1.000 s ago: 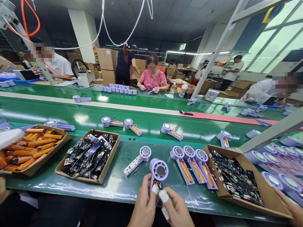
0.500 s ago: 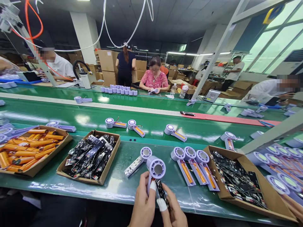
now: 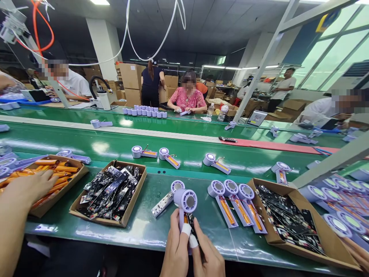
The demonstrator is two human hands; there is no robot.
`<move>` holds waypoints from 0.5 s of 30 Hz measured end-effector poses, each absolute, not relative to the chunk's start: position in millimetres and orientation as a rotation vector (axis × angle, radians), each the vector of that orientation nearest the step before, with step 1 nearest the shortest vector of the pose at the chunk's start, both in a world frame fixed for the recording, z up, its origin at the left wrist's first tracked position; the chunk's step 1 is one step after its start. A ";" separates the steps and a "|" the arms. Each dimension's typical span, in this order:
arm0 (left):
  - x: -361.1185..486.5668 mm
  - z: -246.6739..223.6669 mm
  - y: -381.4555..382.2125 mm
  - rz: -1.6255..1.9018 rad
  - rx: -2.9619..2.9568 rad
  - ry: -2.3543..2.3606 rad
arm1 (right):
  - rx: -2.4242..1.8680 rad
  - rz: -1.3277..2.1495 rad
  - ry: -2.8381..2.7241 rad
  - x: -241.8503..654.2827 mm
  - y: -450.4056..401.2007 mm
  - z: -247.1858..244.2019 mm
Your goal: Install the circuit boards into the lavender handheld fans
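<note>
My left hand grips a lilac handheld fan by its handle, round head upward. In my right hand is a narrow black circuit board, pinched against the open handle, where a bit of orange shows. White coverings wrap a digit on each hand. Fingers hide most of the handle and the board's lower end. Just behind lies a second fan with a pale, dotted handle. To the right rest several open-handled fans with orange cells and wires inside.
Circuit boards fill one carton on the left and another carton on the right. Another person's hand reaches into a box of orange cells. Fans lie on the green conveyor. A metal post slants at right.
Another person's arm has entered from the left over the orange cells. My held fan has shifted slightly left and tilted. Conveyor fans in front have moved a little right.
</note>
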State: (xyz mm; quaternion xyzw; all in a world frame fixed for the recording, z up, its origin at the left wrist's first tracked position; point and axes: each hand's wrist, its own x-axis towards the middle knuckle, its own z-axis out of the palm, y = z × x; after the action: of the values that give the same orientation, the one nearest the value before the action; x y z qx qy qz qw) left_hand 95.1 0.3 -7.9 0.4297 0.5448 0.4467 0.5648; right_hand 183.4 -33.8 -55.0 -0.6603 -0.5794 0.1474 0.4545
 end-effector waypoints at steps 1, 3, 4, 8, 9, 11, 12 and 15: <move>96.7 -8.5 -0.6 1.055 1.011 1.297 | -1.638 0.335 -1.468 183.2 -33.6 -55.4; 99.4 -9.7 -1.5 1.068 1.014 1.324 | -1.646 0.283 -1.545 183.9 -33.2 -56.7; 100.2 -10.4 -1.3 1.077 1.016 1.329 | -1.643 0.257 -1.586 184.5 -32.8 -57.4; 98.3 -13.8 4.1 1.044 0.977 1.312 | -1.637 0.144 -1.755 186.6 -30.6 -60.4; 96.9 -14.9 6.0 1.020 0.965 1.291 | -1.649 0.108 -1.794 186.8 -30.5 -61.0; 94.2 -17.6 9.2 0.998 0.939 1.237 | -1.693 0.019 -1.870 187.1 -31.3 -61.9; 93.2 -19.3 10.3 1.004 0.928 1.210 | -1.724 -0.031 -1.908 187.6 -32.2 -62.2; 92.5 -24.9 11.3 1.056 0.888 1.179 | -1.827 -0.146 -2.004 189.6 -34.8 -62.7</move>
State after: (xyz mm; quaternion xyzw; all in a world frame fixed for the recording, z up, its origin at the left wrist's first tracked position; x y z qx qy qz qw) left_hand 92.5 11.3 -24.9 0.3855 0.5118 0.4583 0.6159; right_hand 189.6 -34.8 -62.7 -0.6576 -0.7213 -0.0525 0.2111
